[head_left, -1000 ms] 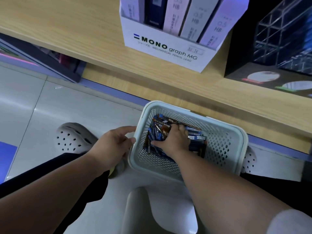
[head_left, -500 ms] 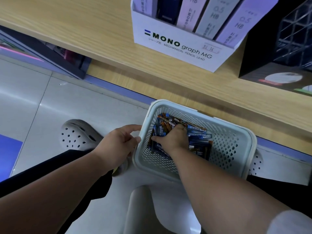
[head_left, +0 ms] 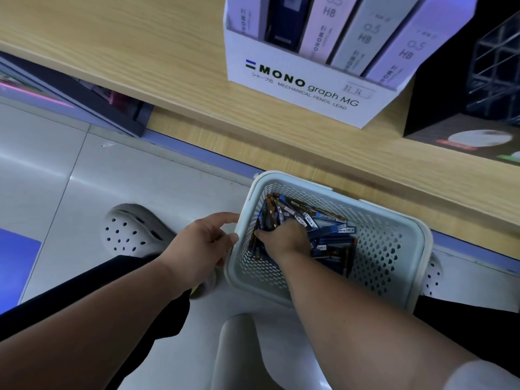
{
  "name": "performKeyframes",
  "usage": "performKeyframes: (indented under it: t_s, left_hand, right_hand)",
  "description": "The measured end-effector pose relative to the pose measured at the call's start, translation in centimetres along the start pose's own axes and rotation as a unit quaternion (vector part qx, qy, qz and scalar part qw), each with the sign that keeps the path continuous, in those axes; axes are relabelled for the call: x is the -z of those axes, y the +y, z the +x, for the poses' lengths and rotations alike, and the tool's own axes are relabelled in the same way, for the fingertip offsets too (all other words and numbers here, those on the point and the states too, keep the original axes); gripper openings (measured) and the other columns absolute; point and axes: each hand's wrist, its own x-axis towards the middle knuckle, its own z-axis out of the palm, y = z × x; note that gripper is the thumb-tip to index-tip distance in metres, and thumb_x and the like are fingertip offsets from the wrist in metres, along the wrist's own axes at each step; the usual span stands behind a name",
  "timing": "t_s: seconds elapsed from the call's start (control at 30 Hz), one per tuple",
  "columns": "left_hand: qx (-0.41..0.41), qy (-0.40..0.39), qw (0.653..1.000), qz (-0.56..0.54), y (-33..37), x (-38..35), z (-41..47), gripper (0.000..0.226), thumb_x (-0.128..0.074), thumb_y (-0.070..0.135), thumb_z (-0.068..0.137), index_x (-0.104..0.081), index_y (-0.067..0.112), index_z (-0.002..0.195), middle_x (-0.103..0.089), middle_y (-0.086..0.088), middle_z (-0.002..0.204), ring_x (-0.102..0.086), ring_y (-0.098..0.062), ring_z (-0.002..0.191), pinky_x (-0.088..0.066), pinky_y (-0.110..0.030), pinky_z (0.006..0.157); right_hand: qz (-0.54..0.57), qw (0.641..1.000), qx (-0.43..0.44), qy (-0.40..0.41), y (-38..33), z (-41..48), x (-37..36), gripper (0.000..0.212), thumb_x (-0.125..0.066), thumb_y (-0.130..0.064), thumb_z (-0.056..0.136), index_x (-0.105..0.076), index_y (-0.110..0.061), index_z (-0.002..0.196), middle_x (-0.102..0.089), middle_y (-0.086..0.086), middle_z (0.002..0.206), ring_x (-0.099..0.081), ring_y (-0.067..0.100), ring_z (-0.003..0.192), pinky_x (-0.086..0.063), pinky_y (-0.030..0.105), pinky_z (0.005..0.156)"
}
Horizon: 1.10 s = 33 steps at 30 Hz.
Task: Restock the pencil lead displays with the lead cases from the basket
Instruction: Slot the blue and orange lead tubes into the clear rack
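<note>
A pale perforated basket (head_left: 380, 249) sits low in front of the wooden shelf. It holds a loose pile of blue and brown lead cases (head_left: 326, 220). My right hand (head_left: 284, 239) is down in the pile, fingers curled into the cases and thumb against their left side; the fingertips are hidden. My left hand (head_left: 199, 246) rests on the outside of the basket's left wall with relaxed fingers. On the shelf above stands the white MONO graph MG display box (head_left: 295, 88) with tall 0.5 HB packs (head_left: 363, 32) upright in it.
The wooden shelf (head_left: 126, 52) runs across the top. A black stand with a clear grid rack (head_left: 464, 80) is right of the display box. Grey clogs (head_left: 132, 232) are on the tiled floor left and right of the basket. A white stool (head_left: 247, 350) stands below it.
The view has shifted slightly, so basket and display sit further right. My right hand has moved a little within the pile of cases. My left hand stays at the basket's left wall.
</note>
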Motion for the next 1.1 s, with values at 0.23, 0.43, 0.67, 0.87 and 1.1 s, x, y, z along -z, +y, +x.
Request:
performKeyframes:
  t_s: [0.23, 0.43, 0.67, 0.87, 1.1]
  left_hand:
    - [-0.002, -0.003, 1.000, 0.000, 0.0, 0.0, 0.0, 0.035, -0.058, 0.012, 0.099, -0.066, 0.046, 0.103, -0.064, -0.007, 0.065, -0.053, -0.012, 0.055, -0.046, -0.018, 0.054]
    - [0.003, -0.007, 1.000, 0.004, -0.1, 0.1, -0.1, 0.032, -0.058, 0.014, 0.099, -0.066, 0.045, 0.106, -0.066, -0.016, 0.074, -0.054, -0.013, 0.057, -0.045, -0.020, 0.057]
    - [0.011, -0.008, 1.000, 0.000, 0.0, 0.0, 0.0, 0.033, -0.057, 0.013, 0.099, -0.065, 0.043, 0.107, -0.064, -0.008, 0.067, -0.054, -0.012, 0.056, -0.045, -0.017, 0.055]
    - [0.011, -0.004, 1.000, 0.005, 0.1, -0.1, -0.1, 0.032, -0.057, 0.012, 0.099, -0.066, 0.042, 0.108, -0.063, -0.003, 0.065, -0.054, -0.012, 0.056, -0.045, -0.016, 0.055]
    - [0.002, -0.001, 1.000, 0.028, 0.2, -0.1, -0.1, 0.033, -0.057, 0.014, 0.100, -0.064, 0.046, 0.106, -0.067, -0.012, 0.073, -0.056, -0.012, 0.057, -0.046, -0.018, 0.057]
  right_hand:
    - [0.032, 0.999, -0.002, -0.012, -0.2, -0.3, 0.2, 0.050, -0.084, -0.047, 0.077, -0.065, -0.009, 0.103, -0.070, 0.009, 0.103, -0.069, 0.032, 0.094, -0.047, 0.030, 0.066]
    - [0.118, 0.989, -0.034, -0.080, -0.8, 0.3, -0.3, 0.028, -0.081, -0.029, 0.083, -0.058, -0.014, 0.081, -0.066, 0.005, 0.083, -0.059, 0.022, 0.066, -0.048, 0.028, 0.063]
    - [0.149, 0.986, -0.006, -0.075, -0.3, -0.3, -1.5, 0.026, -0.073, -0.027, 0.089, -0.072, -0.010, 0.110, -0.072, 0.011, 0.103, -0.068, 0.033, 0.099, -0.055, 0.036, 0.083]
    - [0.197, 0.976, 0.012, -0.097, 0.4, -0.1, -1.5, 0.012, -0.075, -0.024, 0.089, -0.073, -0.019, 0.099, -0.071, 0.002, 0.094, -0.067, 0.027, 0.092, -0.053, 0.033, 0.082]
    - [0.273, 0.947, 0.017, -0.168, 1.2, -0.1, -0.2, 0.014, -0.075, -0.018, 0.091, -0.064, -0.026, 0.086, -0.069, -0.004, 0.093, -0.065, 0.022, 0.094, -0.049, 0.033, 0.085]
